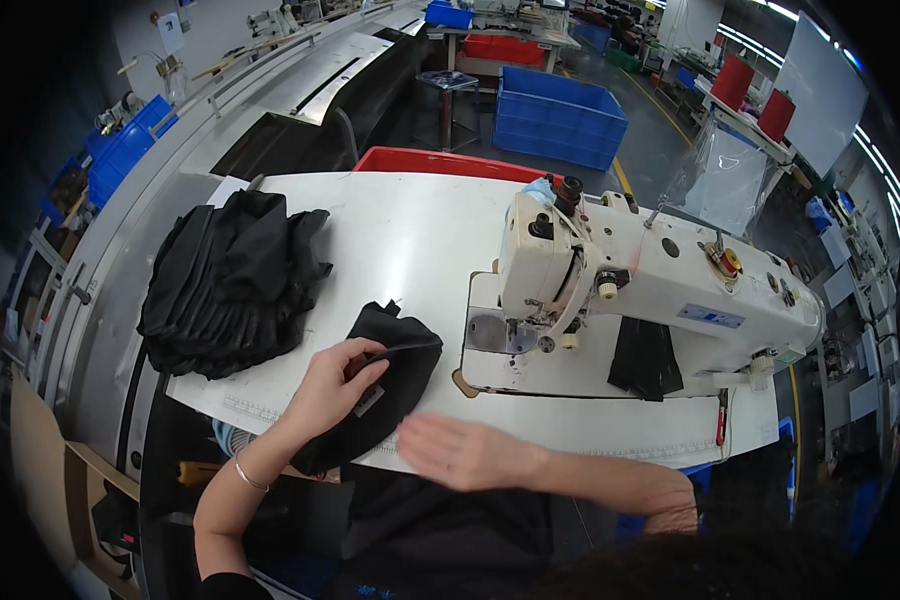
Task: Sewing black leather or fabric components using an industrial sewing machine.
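A folded piece of black fabric (395, 375) with a small pale label lies across the near left part of the white sewing table (370, 240). My left hand (335, 390) pinches its upper layer between thumb and fingers. Beside the fabric's lower right edge is my right hand (460, 450), blurred, with its fingers stretched out and nothing seen in them; whether it touches the cloth I cannot tell. A thick stack of black fabric pieces (232, 285) sits to the left. On the right stands a white sewing machine (650, 270), its needle area apart from both hands.
Another black fabric piece (644, 360) lies beneath the machine's arm. Red-handled snippers (721, 418) rest at the table's right end. Behind the table are a red bin (440, 163), a blue crate (560, 115) and a stool (448, 82). A cardboard box (45, 460) stands at the lower left.
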{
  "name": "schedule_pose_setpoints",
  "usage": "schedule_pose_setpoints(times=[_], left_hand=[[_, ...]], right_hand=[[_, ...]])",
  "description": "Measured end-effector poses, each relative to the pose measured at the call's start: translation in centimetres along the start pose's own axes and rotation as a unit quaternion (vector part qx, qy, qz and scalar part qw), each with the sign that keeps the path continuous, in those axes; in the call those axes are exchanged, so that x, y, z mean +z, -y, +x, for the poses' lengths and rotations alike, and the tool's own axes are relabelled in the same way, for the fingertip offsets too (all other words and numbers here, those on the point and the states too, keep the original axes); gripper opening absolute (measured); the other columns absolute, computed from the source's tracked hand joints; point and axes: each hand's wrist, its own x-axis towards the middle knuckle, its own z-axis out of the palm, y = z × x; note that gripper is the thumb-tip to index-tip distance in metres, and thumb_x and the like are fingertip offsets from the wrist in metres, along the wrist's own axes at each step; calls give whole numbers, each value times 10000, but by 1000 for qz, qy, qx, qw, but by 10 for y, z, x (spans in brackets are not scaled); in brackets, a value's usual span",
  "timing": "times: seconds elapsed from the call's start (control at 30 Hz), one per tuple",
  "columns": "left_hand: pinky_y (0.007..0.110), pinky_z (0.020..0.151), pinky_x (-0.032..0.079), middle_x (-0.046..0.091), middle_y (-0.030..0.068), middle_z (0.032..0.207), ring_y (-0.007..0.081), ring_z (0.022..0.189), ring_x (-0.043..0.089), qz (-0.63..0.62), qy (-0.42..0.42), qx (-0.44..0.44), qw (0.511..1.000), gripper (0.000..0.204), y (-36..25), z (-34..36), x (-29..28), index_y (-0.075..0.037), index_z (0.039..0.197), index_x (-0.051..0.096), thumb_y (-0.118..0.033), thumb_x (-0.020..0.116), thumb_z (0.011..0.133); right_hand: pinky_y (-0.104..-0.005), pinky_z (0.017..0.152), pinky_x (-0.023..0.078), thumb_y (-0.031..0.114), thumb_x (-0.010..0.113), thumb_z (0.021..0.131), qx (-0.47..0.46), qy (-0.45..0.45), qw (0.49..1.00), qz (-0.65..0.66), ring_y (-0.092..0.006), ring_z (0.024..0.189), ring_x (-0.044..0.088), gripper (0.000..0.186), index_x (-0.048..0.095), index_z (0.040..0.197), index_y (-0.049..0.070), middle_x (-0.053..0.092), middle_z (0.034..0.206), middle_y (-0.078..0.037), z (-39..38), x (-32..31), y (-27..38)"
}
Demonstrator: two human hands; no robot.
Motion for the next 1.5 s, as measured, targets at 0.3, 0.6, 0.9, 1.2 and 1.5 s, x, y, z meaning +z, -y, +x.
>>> schedule_pose_setpoints(times=[0.3, 0.6, 0.9, 1.2, 1.5], left_hand=[[352, 575, 467, 486, 107, 826, 268, 704, 564, 373, -225, 350, 829, 235, -43, 67, 28, -7, 917, 557, 50, 553, 690], [376, 541, 485, 557, 98, 808, 282, 691, 597, 316, -7, 278, 907, 244, -1, 132, 97, -58, 882, 569, -259, 664, 780], [298, 761, 494, 647, 115, 975, 182, 881, 612, -355, 128, 25, 926, 297, 1, 176, 105, -3, 1052, 601, -47, 647, 761], [288, 799, 474, 648, 106, 970, 166, 903, 596, -181, 162, -6, 970, 295, -24, 163, 94, 12, 1062, 595, -46, 640, 776], [278, 837, 454, 649, 96, 965, 150, 926, 580, -9, 201, 2, 980, 293, -59, 161, 96, 27, 1072, 589, -45, 633, 792]], right_hand=[[-431, 1018, 351, 181, 599, 719, 344, 192, 905, 160, -314, 1164, 487, 452, 558, 1092, -72, 540, 1198, -206, 28, 53, -51], [-513, 1104, 212, 219, 633, 698, 156, 152, 952, 214, -399, 1280, 341, 446, 582, 1029, -75, 541, 1142, -171, -63, -24, -35], [-470, 1035, 340, 273, 622, 706, 199, 156, 959, 126, -382, 1277, 368, 427, 589, 1007, -27, 544, 1142, -139, -77, -16, -67], [-386, 879, 436, 152, 516, 761, 187, 58, 977, 87, -208, 973, 544, 283, 594, 1016, 60, 577, 1065, -68, -94, 11, -63], [-389, 947, 374, 207, 551, 747, 247, 152, 951, 107, -234, 1033, 522, 348, 586, 989, -40, 568, 1046, -91, -89, -7, -58]])
